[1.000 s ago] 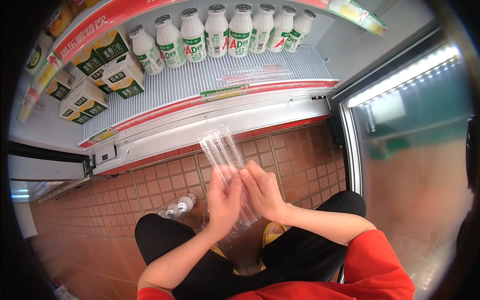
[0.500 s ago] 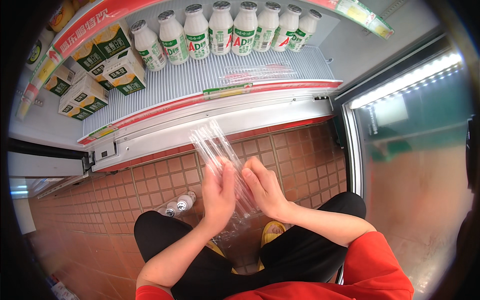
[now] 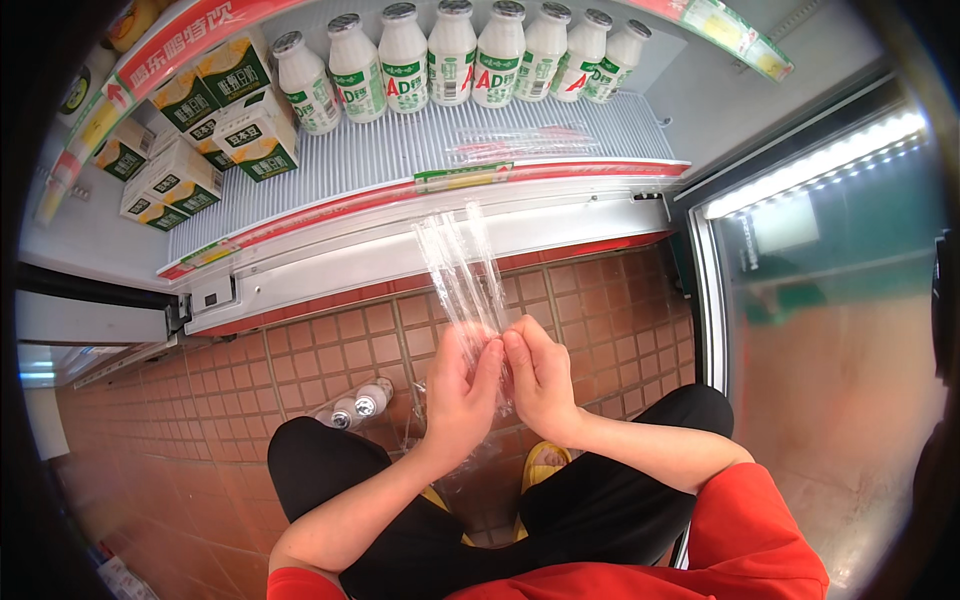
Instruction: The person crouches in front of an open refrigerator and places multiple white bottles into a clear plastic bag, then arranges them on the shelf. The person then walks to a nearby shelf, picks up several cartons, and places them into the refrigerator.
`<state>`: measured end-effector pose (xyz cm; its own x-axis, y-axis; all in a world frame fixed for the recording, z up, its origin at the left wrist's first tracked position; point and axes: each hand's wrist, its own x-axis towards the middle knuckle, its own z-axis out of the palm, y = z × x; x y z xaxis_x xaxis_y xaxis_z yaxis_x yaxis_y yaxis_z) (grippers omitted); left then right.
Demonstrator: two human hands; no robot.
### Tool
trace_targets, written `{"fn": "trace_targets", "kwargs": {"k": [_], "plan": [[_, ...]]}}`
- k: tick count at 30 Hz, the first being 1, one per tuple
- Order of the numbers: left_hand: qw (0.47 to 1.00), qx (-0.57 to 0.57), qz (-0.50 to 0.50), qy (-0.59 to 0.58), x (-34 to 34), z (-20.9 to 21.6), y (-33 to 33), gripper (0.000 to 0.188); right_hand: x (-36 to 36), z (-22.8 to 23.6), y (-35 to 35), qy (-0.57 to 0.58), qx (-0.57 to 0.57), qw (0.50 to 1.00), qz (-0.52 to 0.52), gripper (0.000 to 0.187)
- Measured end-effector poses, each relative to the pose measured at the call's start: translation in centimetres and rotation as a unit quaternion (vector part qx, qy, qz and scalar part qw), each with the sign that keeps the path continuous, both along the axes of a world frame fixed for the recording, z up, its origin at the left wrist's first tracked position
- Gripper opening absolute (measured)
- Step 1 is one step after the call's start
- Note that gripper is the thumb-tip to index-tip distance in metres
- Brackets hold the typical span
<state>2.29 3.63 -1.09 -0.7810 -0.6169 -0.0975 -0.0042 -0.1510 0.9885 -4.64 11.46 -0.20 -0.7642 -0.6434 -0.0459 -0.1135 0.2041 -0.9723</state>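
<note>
My left hand (image 3: 463,395) and my right hand (image 3: 541,380) meet in front of the fridge, above the floor between my knees. Both are closed, thumbs side by side, on a bunch of long, thin drinking straws in clear plastic wrap (image 3: 455,265). The upper ends fan out past my fingers toward the fridge's front edge. More clear film hangs crumpled below my hands. Further wrapped straws (image 3: 525,143) with red bits lie flat on the ribbed shelf (image 3: 380,165). Behind them stands a row of white milk-drink bottles (image 3: 452,55) with green labels.
Small drink cartons (image 3: 255,140) are stacked at the shelf's left. Two white bottles (image 3: 368,398) with silver caps sit on the tiled floor (image 3: 300,350) by my left knee. The open glass door (image 3: 800,300) stands to the right. A price rail (image 3: 465,178) edges the shelf.
My hands have come together, the left one shifting right. The straw bunch has swung more upright and to the right, its upper ends spreading apart.
</note>
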Motion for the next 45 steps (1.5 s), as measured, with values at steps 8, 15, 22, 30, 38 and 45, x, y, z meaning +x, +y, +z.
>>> {"fn": "trace_targets", "kwargs": {"k": [8,15,22,30,38,45], "plan": [[0.998,0.041,0.013,0.037,0.1,0.0,0.4,0.01,-0.1,-0.3,-0.1,0.006,-0.013,0.999,-0.045,0.021],[0.999,0.023,0.005,0.027,0.1,0.4,0.0,0.012,-0.5,-0.1,-0.2,-0.021,-0.021,0.999,-0.04,0.022],[0.992,0.122,0.036,0.017,-0.1,1.1,-0.7,0.009,-2.5,-0.8,-0.4,-0.001,-0.049,0.991,-0.123,0.02],[0.993,0.117,0.018,0.019,-0.2,1.1,-1.4,0.009,-16.6,2.5,-1.9,0.552,0.107,0.827,0.0,0.003],[0.991,0.125,-0.047,0.001,0.1,1.6,-1.5,0.013,-17.9,2.5,-4.5,0.668,0.1,0.734,0.07,0.005],[0.99,0.12,-0.065,-0.022,-0.2,1.3,-1.4,0.013,-15.5,1.3,-2.3,0.406,0.019,0.909,-0.096,0.012]]}}
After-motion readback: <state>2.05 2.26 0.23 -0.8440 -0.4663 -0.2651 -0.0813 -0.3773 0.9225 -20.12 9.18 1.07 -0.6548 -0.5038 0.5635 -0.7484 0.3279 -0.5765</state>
